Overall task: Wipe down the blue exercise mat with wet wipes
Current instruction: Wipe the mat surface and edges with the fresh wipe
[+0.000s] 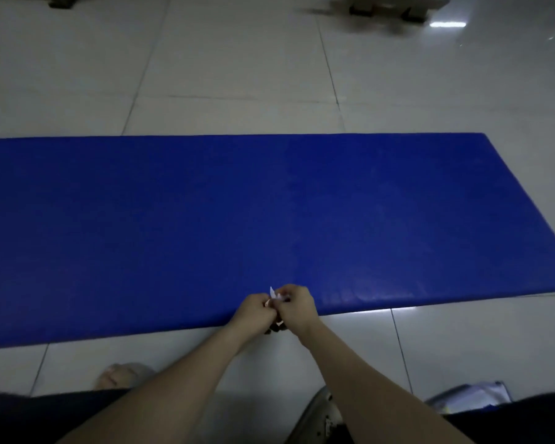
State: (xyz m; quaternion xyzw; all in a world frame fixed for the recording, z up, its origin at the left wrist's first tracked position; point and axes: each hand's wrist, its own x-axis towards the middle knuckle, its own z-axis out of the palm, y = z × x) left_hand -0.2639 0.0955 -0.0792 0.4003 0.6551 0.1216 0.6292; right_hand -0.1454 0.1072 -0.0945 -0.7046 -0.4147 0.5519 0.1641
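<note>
Status: prep stage, est. The mat (269, 213) lies flat on the floor (237, 75), running 9 to 3 o'clock. Your left hand (253, 310) and right hand (297, 304) meet at its 6 o'clock edge, fingers curled, both pinching a small white wipe (273, 293) btwn them; folded or not, can't tell. Wipe isn't on the mat yet. Remaining, by est.: wiping of most or all the surface.

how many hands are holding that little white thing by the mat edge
2. The left hand pinches the small white item on its left, the right hand on its right, both over the near edge of the blue mat. No other hand shows.
</note>
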